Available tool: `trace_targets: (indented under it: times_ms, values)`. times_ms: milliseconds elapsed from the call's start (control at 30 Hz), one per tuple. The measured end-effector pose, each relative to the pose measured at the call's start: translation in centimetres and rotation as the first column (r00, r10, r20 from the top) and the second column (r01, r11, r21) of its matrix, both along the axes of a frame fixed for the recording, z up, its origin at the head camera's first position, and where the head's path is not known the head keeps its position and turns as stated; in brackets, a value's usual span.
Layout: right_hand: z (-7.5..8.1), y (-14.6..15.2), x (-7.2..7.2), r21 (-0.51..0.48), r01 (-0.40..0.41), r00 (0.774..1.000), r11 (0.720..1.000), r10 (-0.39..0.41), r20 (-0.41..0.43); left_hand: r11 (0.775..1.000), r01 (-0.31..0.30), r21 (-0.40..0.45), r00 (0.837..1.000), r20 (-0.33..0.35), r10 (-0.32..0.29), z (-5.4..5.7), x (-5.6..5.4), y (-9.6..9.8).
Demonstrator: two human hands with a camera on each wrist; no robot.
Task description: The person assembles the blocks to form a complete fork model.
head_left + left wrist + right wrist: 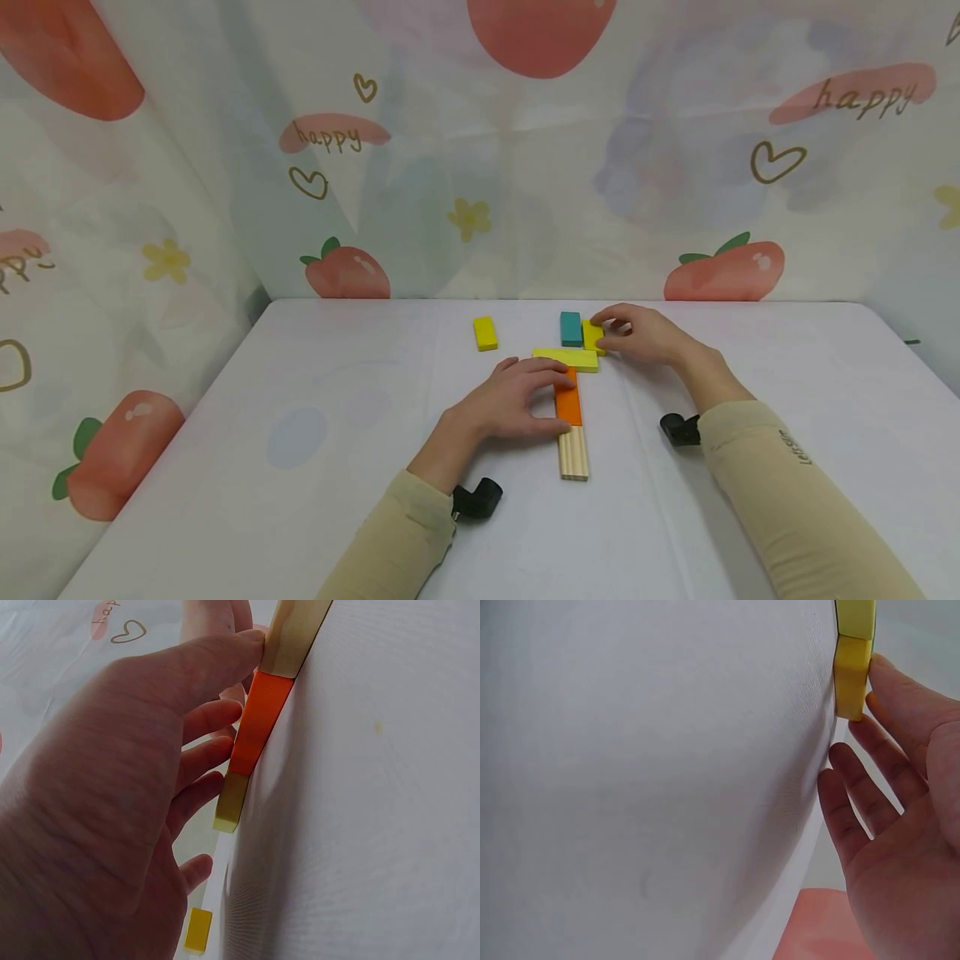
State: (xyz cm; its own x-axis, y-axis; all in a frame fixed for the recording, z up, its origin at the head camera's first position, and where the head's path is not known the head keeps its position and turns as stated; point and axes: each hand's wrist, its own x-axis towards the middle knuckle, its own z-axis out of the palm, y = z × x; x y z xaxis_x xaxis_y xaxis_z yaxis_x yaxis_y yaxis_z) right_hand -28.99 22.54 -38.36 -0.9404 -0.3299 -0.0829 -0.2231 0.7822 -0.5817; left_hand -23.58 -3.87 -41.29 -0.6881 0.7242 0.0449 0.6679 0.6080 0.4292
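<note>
My left hand [510, 400] arches over a row of flat blocks. Its thumb rests by the end of a bare wooden block [573, 454], and its fingertips touch along an orange block [569, 404]. Crossing the row's far end is a pale yellow-green block [566, 359]. My right hand [648, 335] pinches a short yellow block [592, 336], thumb near its closer end and index finger at the farther one; the other fingers are spread in the right wrist view. A teal block [571, 329] stands directly left of that yellow block, behind the crosswise one.
Another yellow block [485, 333] lies apart, farther left on the white tabletop [337, 500]. A printed cloth [525, 167] with fruit and hearts hangs behind the table. Black wrist cameras stick out inward from both sleeves, close over the table.
</note>
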Motion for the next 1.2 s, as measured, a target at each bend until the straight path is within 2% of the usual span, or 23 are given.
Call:
trace_targets:
  times_ms: [700, 1200]
  values:
    - [0.2, 0.0, 0.1, 0.012, 0.012, 1.000, 1.000, -0.012, 0.004, 1.000, -0.001, 0.004, 1.000, 0.011, 0.001, 0.1, 0.1, 0.0]
    - [0.1, -1.3, -1.2, -0.017, 0.010, 1.000, 1.000, -0.010, 0.011, 1.000, -0.010, -0.003, 1.000, 0.017, 0.010, 0.1, 0.1, -0.1]
